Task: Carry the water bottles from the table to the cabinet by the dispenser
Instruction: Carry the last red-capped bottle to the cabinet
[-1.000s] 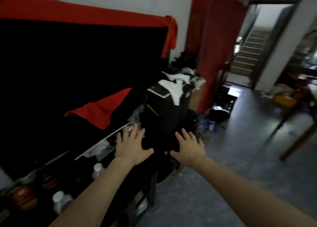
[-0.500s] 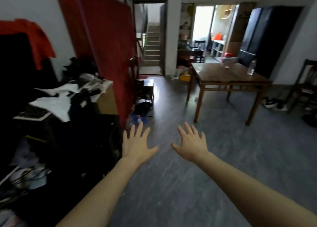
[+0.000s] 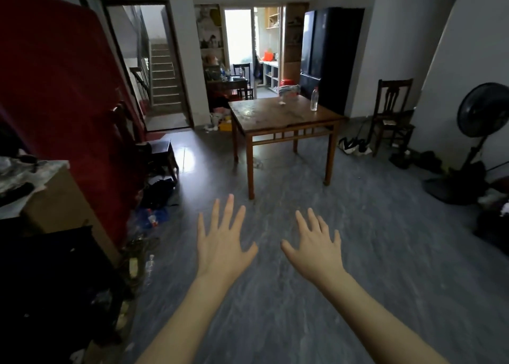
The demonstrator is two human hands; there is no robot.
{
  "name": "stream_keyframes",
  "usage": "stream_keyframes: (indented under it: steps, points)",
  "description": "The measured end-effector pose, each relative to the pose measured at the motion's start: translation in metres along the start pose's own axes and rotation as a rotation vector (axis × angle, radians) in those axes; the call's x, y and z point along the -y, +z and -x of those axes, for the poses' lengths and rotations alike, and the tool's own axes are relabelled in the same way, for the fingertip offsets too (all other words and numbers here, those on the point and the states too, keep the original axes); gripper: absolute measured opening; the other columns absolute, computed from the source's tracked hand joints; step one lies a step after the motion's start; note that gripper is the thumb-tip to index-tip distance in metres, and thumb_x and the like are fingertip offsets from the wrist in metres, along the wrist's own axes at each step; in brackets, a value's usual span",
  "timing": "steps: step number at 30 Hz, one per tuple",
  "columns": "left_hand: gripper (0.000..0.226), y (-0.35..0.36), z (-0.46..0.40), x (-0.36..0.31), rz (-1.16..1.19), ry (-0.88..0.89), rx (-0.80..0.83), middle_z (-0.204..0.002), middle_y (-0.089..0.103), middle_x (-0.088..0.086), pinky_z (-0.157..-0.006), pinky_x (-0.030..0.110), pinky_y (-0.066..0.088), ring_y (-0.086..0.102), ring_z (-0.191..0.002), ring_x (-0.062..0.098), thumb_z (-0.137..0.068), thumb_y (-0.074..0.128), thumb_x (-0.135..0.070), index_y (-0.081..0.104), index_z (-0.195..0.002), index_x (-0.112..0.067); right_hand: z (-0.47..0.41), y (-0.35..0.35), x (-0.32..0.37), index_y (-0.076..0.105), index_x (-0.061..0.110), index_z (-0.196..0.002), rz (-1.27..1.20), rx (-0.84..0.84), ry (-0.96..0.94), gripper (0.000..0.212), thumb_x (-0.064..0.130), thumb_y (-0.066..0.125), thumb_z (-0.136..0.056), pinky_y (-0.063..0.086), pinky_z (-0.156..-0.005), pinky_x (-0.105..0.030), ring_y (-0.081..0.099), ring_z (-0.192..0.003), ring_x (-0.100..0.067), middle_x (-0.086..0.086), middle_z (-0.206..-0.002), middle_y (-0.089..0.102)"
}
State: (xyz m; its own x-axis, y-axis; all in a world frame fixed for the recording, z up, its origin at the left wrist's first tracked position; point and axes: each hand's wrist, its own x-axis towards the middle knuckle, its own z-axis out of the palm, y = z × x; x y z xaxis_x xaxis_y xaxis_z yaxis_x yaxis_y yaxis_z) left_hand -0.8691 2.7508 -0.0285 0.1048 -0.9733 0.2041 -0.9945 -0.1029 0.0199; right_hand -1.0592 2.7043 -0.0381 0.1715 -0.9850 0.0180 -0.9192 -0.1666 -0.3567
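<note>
Wooden table; upright water bottle near its far-right corner

A lived-in home, by every sign. Far left, a doorway onto a staircase climbing upward. Mid-room, a square wooden dining table on grey stone-patterned floor. Behind it, a tall black refrigerator and an opening into a bright kitchen with shelving. Far right, a dark wooden chair against the wall, a standing fan nearer. Near left, red cloth draped high, cluttered furniture and household odds scattered below.
</note>
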Motion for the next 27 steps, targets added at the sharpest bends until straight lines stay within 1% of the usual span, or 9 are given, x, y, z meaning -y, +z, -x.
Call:
stream_keyframes:
  steps: [1, 3, 5, 6, 8, 11, 20, 25, 27]
  points:
    - [0.093, 0.001, -0.011, -0.005, 0.008, 0.003, -0.017, -0.172, 0.007, 0.004, -0.125, 0.059, 0.007, 0.009, -0.159, 0.031, -0.079, 0.018, -0.069, 0.031, -0.16, -0.026, -0.008, 0.001, -0.005, 0.005, 0.031, -0.159, -0.005, 0.008, 0.012, 0.08, 0.064, 0.036, -0.093, 0.005, -0.122, -0.055, 0.0, -0.154, -0.022, 0.002, -0.168, -0.004]
    - [0.095, 0.004, -0.034, -0.011, 0.039, 0.014, -0.048, -0.172, 0.0, 0.001, -0.126, 0.059, 0.005, 0.0, -0.16, 0.029, -0.077, 0.012, -0.07, 0.024, -0.162, -0.027, -0.026, 0.003, -0.012, 0.004, 0.031, -0.159, -0.003, 0.022, 0.03, 0.081, 0.066, 0.035, -0.093, 0.006, -0.122, -0.054, 0.0, -0.154, -0.023, 0.002, -0.168, -0.005]
    - [0.095, 0.007, -0.06, -0.013, 0.067, 0.008, -0.01, -0.172, -0.01, 0.0, -0.126, 0.057, 0.0, -0.009, -0.159, 0.027, -0.078, 0.009, -0.071, 0.013, -0.164, -0.03, -0.05, 0.003, -0.016, 0.003, 0.031, -0.159, 0.01, 0.017, 0.033, 0.082, 0.067, 0.035, -0.093, 0.006, -0.122, -0.054, -0.001, -0.154, -0.022, 0.003, -0.168, -0.006]
    - [0.092, 0.009, -0.074, -0.013, 0.076, 0.002, 0.006, -0.172, -0.014, -0.001, -0.126, 0.056, -0.002, -0.013, -0.159, 0.026, -0.082, 0.013, -0.072, 0.007, -0.164, -0.031, -0.064, 0.002, -0.016, 0.002, 0.031, -0.159, 0.015, 0.005, 0.028, 0.082, 0.066, 0.036, -0.093, 0.005, -0.122, -0.054, -0.001, -0.154, -0.022, 0.003, -0.168, -0.007]
    - [0.085, 0.014, -0.104, -0.011, 0.074, -0.008, 0.033, -0.171, -0.02, -0.001, -0.127, 0.055, -0.004, -0.018, -0.158, 0.025, -0.093, 0.029, -0.071, 0.001, -0.164, -0.032, -0.094, -0.001, -0.015, 0.002, 0.032, -0.159, 0.021, -0.021, 0.009, 0.082, 0.066, 0.036, -0.093, 0.005, -0.123, -0.053, -0.002, -0.154, -0.021, 0.003, -0.168, -0.007]
    - [0.085, 0.022, -0.154, -0.005, 0.095, -0.015, 0.053, -0.171, -0.021, -0.001, -0.126, 0.054, -0.005, -0.017, -0.158, 0.025, -0.097, 0.039, -0.068, -0.001, -0.164, -0.032, -0.142, -0.007, -0.009, -0.001, 0.033, -0.159, 0.027, -0.052, -0.013, 0.081, 0.066, 0.035, -0.094, 0.004, -0.124, -0.051, -0.002, -0.154, -0.019, 0.005, -0.168, -0.008]
    - [0.084, 0.043, -0.319, -0.011, 0.108, 0.098, 0.091, -0.169, -0.026, -0.001, -0.125, 0.054, -0.011, -0.02, -0.157, 0.024, -0.099, 0.034, -0.069, -0.003, -0.164, -0.031, -0.282, -0.039, -0.015, -0.006, 0.035, -0.158, 0.078, -0.137, 0.021, 0.082, 0.067, 0.033, -0.094, 0.003, -0.124, -0.05, -0.006, -0.154, -0.017, 0.007, -0.167, -0.01]
    - [0.083, 0.066, -0.39, -0.029, 0.106, 0.13, 0.092, -0.169, -0.026, -0.001, -0.125, 0.054, -0.011, -0.021, -0.157, 0.024, -0.098, 0.031, -0.07, -0.004, -0.163, -0.033, -0.348, -0.05, -0.037, -0.002, 0.035, -0.159, 0.082, -0.209, 0.014, 0.08, 0.065, 0.036, -0.095, 0.003, -0.125, -0.047, -0.003, -0.154, -0.016, 0.006, -0.168, -0.006]
    - [0.085, 0.077, -0.421, -0.039, 0.116, 0.132, 0.099, -0.17, -0.024, -0.001, -0.125, 0.053, -0.01, -0.019, -0.158, 0.024, -0.094, 0.025, -0.073, -0.002, -0.164, -0.033, -0.376, -0.05, -0.051, -0.001, 0.035, -0.159, 0.078, -0.209, 0.022, 0.08, 0.064, 0.036, -0.095, 0.003, -0.125, -0.048, -0.002, -0.154, -0.016, 0.005, -0.168, -0.005]
